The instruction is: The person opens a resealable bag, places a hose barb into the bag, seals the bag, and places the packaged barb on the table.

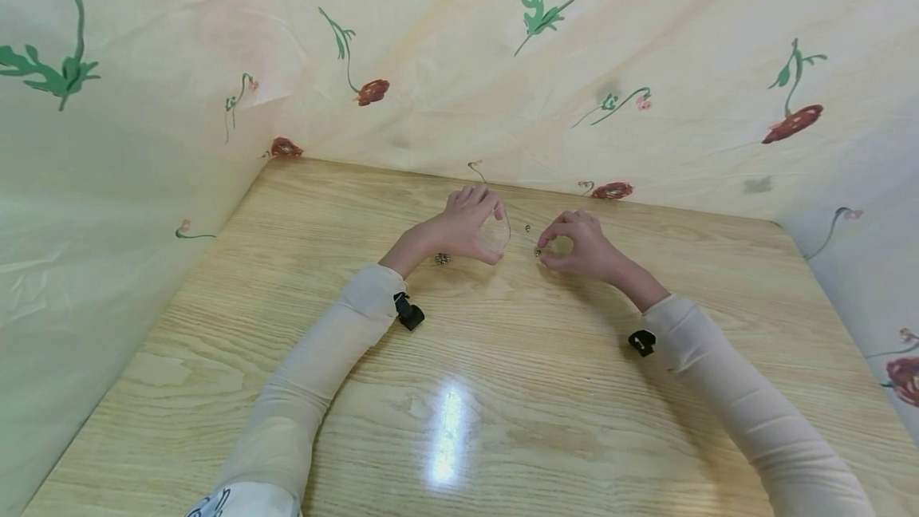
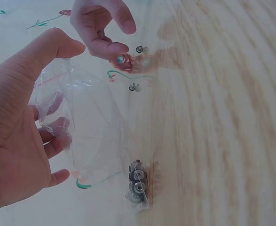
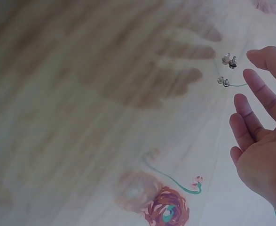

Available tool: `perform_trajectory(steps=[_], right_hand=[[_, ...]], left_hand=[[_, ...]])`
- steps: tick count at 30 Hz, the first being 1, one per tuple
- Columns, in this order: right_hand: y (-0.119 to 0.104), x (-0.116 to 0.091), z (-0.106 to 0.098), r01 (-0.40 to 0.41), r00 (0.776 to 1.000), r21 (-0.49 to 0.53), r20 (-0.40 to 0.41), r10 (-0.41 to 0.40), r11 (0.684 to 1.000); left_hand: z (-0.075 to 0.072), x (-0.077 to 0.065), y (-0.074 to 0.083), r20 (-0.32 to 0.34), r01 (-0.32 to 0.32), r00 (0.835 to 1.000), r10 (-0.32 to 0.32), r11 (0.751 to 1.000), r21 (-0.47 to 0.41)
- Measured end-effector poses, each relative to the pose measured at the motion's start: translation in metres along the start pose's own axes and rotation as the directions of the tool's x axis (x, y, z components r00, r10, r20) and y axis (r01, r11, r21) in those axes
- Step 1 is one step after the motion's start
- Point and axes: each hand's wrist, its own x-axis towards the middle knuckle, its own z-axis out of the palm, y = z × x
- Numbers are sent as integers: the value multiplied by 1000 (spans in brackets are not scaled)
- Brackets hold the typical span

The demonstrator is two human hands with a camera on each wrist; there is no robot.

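Note:
My left hand holds a clear plastic bag, its thumb and fingers spread wide at the bag's mouth. Several small metal screws with round heads are clustered at the bag's bottom corner. To the right, my right hand reaches in with thumb and index finger apart, holding nothing. One small metal screw stands on the table right by those fingertips. A second screw stands a little farther back, between the two hands.
The wood-grain table is glossy and mirrors nearby things. A flower-printed cloth hangs along its back and sides. Black wrist straps sit at the ends of the pale sleeves.

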Motion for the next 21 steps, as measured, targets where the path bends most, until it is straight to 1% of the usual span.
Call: perform_trajectory(steps=[5, 13, 21], right_hand=[[2, 0, 1, -17, 999, -9, 36, 18, 1000], [3, 1, 2, -22, 998, -30, 56, 24, 999], [3, 2, 1, -33, 996, -46, 78, 36, 998]], left_hand=[[0, 0, -1, 4, 1, 1000, -1, 1000, 1], [1, 1, 1, 0, -6, 1000, 6, 1000, 20], [1, 2, 0, 5, 7, 1000, -7, 1000, 22]])
